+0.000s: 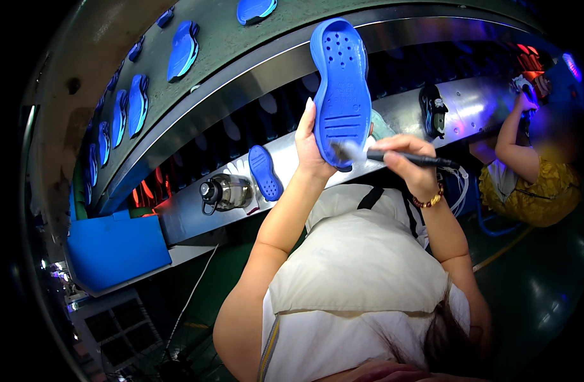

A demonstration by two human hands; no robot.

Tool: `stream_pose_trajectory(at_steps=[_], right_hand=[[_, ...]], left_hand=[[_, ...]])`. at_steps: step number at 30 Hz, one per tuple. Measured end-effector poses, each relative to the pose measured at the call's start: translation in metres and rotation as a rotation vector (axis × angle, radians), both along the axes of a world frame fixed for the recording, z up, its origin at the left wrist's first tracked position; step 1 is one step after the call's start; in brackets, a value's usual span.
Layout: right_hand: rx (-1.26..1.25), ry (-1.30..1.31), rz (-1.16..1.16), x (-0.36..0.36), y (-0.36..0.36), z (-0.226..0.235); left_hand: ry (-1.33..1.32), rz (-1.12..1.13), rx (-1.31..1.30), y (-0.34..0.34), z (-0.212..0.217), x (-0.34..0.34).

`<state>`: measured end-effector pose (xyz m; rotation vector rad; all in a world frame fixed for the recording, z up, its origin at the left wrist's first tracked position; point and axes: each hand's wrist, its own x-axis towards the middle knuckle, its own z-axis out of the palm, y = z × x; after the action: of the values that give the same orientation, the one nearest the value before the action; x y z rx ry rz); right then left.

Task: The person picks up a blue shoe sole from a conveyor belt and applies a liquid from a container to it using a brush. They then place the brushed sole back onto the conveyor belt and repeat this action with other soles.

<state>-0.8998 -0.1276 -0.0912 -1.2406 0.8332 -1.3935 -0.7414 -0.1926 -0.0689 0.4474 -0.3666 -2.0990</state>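
A blue shoe sole stands upright in front of me, its inner face with small holes and ridges turned my way. My left hand is closed round its lower left edge, thumb up along the side. In my right hand is a brush with a black handle, gripped between thumb and fingers. Its pale bristles, blurred, lie over the heel end of the sole. A second blue sole rests on the metal ledge to the left of my left hand, beside a clear bottle with a black lid.
Beyond the ledge a green conveyor belt carries several blue soles, behind a curved metal rail. Dark shoe parts fill the rack under it. A dark shoe stands on the ledge at right, near a seated co-worker in yellow. A blue panel is at left.
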Motion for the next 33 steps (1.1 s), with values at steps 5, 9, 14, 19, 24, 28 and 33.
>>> stream_pose_trajectory(at_steps=[5,9,14,19,24,28,33], right_hand=[[-0.094,-0.021,0.121,0.002,-0.007,0.007],[-0.114,0.081,-0.006,-0.022,-0.026,0.013],[-0.213,0.244,0.169,-0.029,-0.032,0.021],[-0.228,0.231,0.225,-0.027,-0.021,0.019],[-0.216,0.221,0.271,-0.052,-0.025,0.033],[-0.275,0.508,0.583,-0.061,-0.037,0.036],[-0.279,0.577,0.542,-0.071,-0.040,0.040]], left_hand=[[0.015,-0.005,0.014,-0.005,0.001,-0.005],[-0.052,0.049,-0.017,-0.010,0.002,-0.006],[-0.049,-0.013,-0.109,-0.017,0.001,-0.003],[-0.021,-0.096,-0.020,-0.024,0.004,-0.006],[-0.102,-0.324,0.161,-0.031,0.000,-0.012],[-0.403,-0.542,0.148,-0.028,0.001,-0.021],[-0.463,-0.689,0.172,-0.025,0.004,-0.017]])
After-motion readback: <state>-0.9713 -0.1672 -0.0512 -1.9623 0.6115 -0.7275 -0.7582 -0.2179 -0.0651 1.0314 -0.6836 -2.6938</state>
